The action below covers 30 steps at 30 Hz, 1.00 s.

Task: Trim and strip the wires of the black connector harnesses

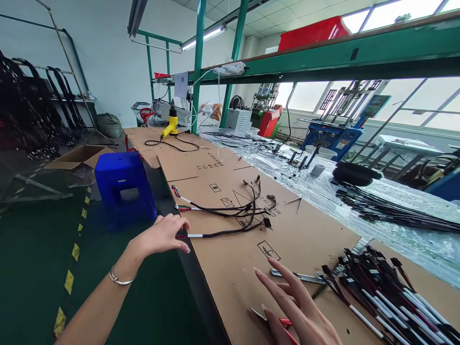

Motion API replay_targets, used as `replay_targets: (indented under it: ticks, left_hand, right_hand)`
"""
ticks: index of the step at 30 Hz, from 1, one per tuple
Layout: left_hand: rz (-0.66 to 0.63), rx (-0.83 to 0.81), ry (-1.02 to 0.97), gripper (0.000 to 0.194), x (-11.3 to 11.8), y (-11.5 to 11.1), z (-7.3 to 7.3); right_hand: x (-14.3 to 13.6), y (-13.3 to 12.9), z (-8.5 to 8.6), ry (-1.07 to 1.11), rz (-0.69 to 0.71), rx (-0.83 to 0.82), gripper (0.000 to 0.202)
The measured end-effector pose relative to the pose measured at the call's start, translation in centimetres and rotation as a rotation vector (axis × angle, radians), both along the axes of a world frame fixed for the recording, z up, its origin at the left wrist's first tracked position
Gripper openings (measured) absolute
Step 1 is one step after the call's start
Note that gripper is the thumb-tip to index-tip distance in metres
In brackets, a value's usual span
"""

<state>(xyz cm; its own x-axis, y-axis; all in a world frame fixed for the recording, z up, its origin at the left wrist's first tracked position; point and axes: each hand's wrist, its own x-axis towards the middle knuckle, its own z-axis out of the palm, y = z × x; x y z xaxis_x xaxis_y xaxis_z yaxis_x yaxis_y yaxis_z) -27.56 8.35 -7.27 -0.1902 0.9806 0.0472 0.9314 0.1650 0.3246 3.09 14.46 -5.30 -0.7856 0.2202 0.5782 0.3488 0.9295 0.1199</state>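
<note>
On the cardboard-covered bench lies a black wire harness (226, 233) with several branches, white sleeves and small connectors. My left hand (163, 234) is at the bench edge, thumb and fingers apart around the harness's nearest branch end; whether it touches is unclear. My right hand (298, 304) hovers low over the cardboard with fingers spread. Partly hidden beneath its thumb is a red-handled tool (285, 322) with a pointed metal tip, its kind unclear. Just beyond the fingers lies a utility knife (305, 277).
A pile of similar harnesses (381, 287) lies at right. Black cables (395, 208) rest on plastic film behind. A yellow heat gun (171, 123) stands at the far end of the cardboard (223, 268). A blue stool (124, 184) stands left, and a green shelf beam (323, 57) runs overhead.
</note>
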Motion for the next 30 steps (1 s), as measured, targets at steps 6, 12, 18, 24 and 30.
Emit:
replay_targets:
  ticks: [6,12,18,24,30]
  left_hand:
    - [-0.122,0.131,0.023,0.014,4.5,-3.6,3.3]
    - [-0.33,0.735,-0.124,0.043,9.9,-5.8,5.1]
    - [-0.304,0.89,-0.673,0.062,12.6,-2.9,2.9]
    - [-0.337,1.013,-0.628,0.006,15.3,-0.2,4.4]
    - [-0.394,0.944,-0.578,0.011,14.6,1.3,4.6]
  right_hand:
    - [-3.2,-0.4,-0.4,0.065,0.061,-0.117,0.029]
    - [-6.2,-1.2,0.8,0.296,0.08,-0.213,0.014]
    - [-4.1,-1.5,2.5,0.439,0.133,-0.409,0.019]
    - [-2.8,-1.0,2.2,0.462,0.054,-0.611,0.027]
    - [-1.1,-2.3,1.9,0.25,-0.146,-0.65,0.033]
